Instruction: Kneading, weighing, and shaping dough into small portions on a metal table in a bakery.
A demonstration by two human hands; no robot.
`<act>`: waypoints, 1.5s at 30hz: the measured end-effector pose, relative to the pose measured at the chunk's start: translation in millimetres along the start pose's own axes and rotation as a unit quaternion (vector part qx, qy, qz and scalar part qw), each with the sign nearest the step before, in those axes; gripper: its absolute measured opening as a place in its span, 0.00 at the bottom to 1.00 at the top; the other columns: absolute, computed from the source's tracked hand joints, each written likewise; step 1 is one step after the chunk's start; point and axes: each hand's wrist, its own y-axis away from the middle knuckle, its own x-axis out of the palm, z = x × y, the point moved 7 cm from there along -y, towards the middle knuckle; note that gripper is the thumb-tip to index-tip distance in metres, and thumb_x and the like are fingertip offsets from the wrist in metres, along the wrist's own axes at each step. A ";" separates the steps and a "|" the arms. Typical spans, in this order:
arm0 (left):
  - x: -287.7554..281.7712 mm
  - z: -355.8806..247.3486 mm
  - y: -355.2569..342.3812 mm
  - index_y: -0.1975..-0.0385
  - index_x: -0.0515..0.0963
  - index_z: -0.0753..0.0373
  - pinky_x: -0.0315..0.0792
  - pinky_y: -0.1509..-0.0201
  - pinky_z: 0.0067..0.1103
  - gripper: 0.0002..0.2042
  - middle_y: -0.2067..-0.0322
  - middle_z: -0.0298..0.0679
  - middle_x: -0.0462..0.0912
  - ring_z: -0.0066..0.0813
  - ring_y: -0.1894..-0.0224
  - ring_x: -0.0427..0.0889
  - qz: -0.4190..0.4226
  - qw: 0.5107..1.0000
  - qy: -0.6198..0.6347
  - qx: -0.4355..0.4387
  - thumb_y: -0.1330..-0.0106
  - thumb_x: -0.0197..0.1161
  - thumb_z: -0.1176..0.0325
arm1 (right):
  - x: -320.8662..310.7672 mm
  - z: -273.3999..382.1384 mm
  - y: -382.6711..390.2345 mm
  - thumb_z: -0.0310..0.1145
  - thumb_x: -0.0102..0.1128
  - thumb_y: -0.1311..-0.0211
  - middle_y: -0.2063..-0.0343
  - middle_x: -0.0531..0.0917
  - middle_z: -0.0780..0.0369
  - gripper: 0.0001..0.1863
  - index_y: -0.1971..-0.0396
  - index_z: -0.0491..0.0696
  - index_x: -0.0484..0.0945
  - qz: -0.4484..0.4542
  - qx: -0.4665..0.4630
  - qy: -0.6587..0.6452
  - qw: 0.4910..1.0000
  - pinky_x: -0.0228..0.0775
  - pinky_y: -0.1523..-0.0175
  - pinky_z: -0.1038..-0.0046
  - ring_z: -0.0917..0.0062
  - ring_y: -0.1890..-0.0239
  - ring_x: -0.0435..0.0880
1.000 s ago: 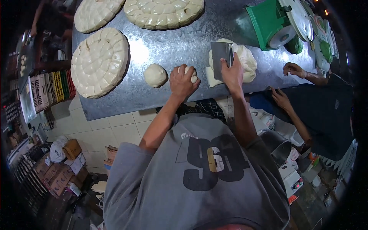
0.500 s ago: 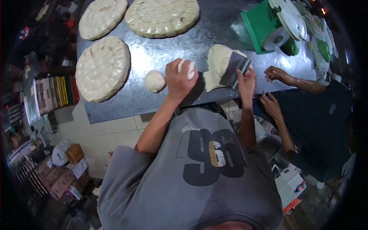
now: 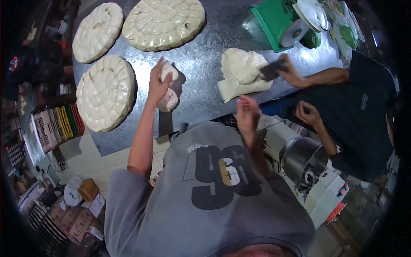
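My left hand (image 3: 158, 83) grips a pale piece of dough (image 3: 169, 73) above the metal table. Just below it, a rounded dough ball (image 3: 168, 101) rests on the tabletop, partly behind my wrist. My right hand (image 3: 247, 112) is at the table's near edge, somewhat blurred, with loosely bent fingers and nothing visible in them. A large folded slab of dough (image 3: 242, 70) lies beyond that hand. Over the slab's right side, a co-worker's hand (image 3: 293, 73) holds a dark dough scraper (image 3: 272, 70).
Large scored dough rounds (image 3: 106, 92) sit at the table's left and back. A green scale (image 3: 272, 23) stands at the back right. The co-worker's other hand (image 3: 308, 115) hangs by the right edge, above a mixer with a metal bowl (image 3: 299, 156). Colored crates (image 3: 60, 122) are at left.
The scraper has passed from my right hand to the co-worker's hand. My right hand has drawn back toward me. My left hand has moved left with its dough piece, toward the dough ball.
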 end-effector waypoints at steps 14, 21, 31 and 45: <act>7.5 -32.5 2.3 0.45 0.74 0.63 0.67 0.40 0.33 0.19 0.47 0.54 0.71 0.48 0.43 0.71 -0.014 0.967 -0.240 0.078 0.34 0.59 0.64 | 187.3 49.8 -49.0 0.41 0.58 0.41 0.48 0.70 0.50 0.25 0.46 0.45 0.70 0.077 -0.075 0.068 0.992 0.59 0.40 0.53 0.54 0.44 0.66; 7.4 7.5 63.2 0.69 0.75 0.66 0.71 0.63 0.42 0.13 0.71 0.52 0.79 0.53 0.67 0.78 -0.101 0.847 -0.510 0.113 0.32 0.54 0.62 | 230.2 63.2 -47.5 0.45 0.51 0.38 0.63 0.80 0.59 0.15 0.62 0.51 0.81 0.181 -0.163 0.181 0.953 0.62 0.50 0.59 0.64 0.55 0.74; -15.2 10.2 110.0 0.79 0.77 0.66 0.74 0.66 0.32 0.20 0.81 0.53 0.78 0.34 0.78 0.76 0.056 0.915 -0.368 -0.154 0.30 0.53 0.56 | 174.4 39.9 -98.7 0.51 0.45 0.32 0.72 0.82 0.51 0.25 0.64 0.42 0.76 0.202 0.148 -0.130 0.959 0.70 0.58 0.53 0.52 0.65 0.82; -43.3 -30.7 63.3 0.57 0.76 0.67 0.67 0.50 0.40 0.17 0.53 0.58 0.72 0.52 0.54 0.73 -0.135 0.856 -0.476 0.149 0.35 0.60 0.59 | 156.0 44.2 -94.8 0.37 0.51 0.39 0.35 0.62 0.52 0.22 0.44 0.56 0.74 0.053 -0.267 0.341 0.900 0.64 0.40 0.51 0.55 0.37 0.64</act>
